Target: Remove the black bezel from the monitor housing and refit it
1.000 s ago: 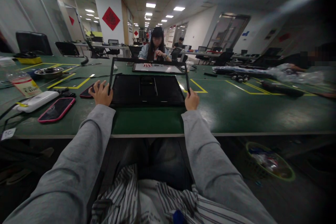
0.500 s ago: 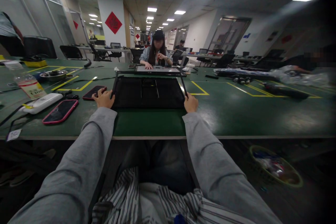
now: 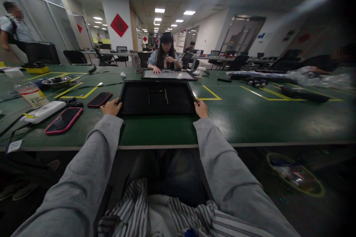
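One black rimmed panel [image 3: 135,98], long axis left to right, lies on the green table [image 3: 158,129] between our left hand [image 3: 111,107] and right hand [image 3: 201,109], equally near, and we pinch one short side edge with each.

Grey sleeves [image 3: 72,185], striped shirt [image 3: 133,203], dark trousers [image 3: 176,177]

Head view, close, facing forward-down across table [image 3: 264,126].
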Motion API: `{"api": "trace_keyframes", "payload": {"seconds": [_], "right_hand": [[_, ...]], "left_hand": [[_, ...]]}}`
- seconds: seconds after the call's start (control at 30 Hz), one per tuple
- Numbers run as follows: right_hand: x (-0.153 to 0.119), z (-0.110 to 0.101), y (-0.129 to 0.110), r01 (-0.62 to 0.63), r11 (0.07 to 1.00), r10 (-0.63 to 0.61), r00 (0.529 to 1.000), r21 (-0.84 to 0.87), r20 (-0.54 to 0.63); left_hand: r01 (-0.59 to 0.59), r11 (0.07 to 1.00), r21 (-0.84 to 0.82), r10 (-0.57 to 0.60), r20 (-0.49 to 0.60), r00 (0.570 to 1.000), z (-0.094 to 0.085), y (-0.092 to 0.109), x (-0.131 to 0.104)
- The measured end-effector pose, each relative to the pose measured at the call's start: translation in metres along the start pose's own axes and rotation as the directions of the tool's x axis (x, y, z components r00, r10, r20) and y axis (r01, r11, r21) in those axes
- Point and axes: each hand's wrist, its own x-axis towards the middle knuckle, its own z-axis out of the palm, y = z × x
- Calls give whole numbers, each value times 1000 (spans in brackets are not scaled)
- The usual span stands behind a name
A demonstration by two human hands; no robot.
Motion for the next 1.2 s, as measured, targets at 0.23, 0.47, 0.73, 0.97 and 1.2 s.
{"api": "trace_keyframes", "payload": {"seconds": [0.23, 0.47, 0.73, 0.97, 1.2], "right_hand": [[3, -5, 6, -49, 998, 49, 999, -25, -8], [-7, -34, 19, -303, 940, 261, 934, -155, -244], [-14, -30, -10, -145, 980, 75, 905, -138, -419], [-11, -14, -13, 171, 968, -184, 982, -185, -50], [-15, -20, -17, 130, 927, -137, 991, -351, 3]], "left_hand": [[14, 997, -72, -9, 65, 998, 3, 4, 1], [-128, 991, -38, 130, 48, 990, 29, 57, -8], [-396, 891, -221, 441, 217, 871, 77, 203, -72], [-534, 735, -418, 670, 325, 668, 97, 277, -108], [-385, 856, -344, 497, 347, 795, 83, 207, -72]]}}
